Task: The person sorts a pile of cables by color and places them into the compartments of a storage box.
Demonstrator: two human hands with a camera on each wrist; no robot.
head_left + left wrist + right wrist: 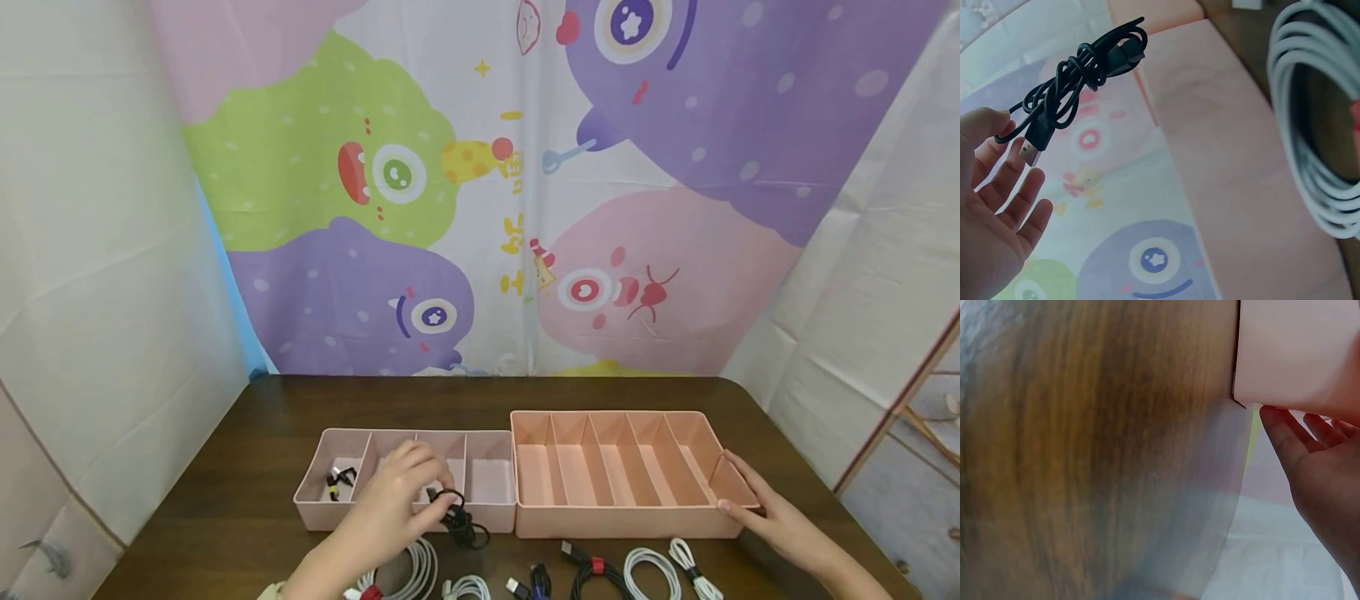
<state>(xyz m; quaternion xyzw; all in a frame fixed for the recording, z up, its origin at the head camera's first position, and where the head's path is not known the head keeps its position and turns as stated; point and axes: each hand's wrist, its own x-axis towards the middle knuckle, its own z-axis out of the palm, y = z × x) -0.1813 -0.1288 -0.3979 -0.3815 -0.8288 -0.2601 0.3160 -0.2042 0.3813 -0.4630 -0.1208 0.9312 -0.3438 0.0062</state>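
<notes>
My left hand (pixel 401 492) pinches a bundled black USB cable (pixel 462 523) between thumb and forefinger. The bundle hangs by a loop over the front wall of the pale pink divided box (pixel 412 517); its metal plug shows in the left wrist view. Small black-and-yellow connectors (pixel 339 482) lie in that box's leftmost compartment. At the right end of the peach divided box (pixel 622 522), my right hand (pixel 772 508) holds the corner, thumb at the front rim and fingers along the side. In the head view, the left hand partly hides the middle compartments of the pale box.
Along the table's (pixel 202 517) front lie a large white cable coil (pixel 423 567) with a red tie, a smaller white coil (pixel 471 587), black cables (pixel 577 552), and two more white cables (pixel 651 553) on the right. A cartoon-printed curtain (pixel 495 333) hangs behind.
</notes>
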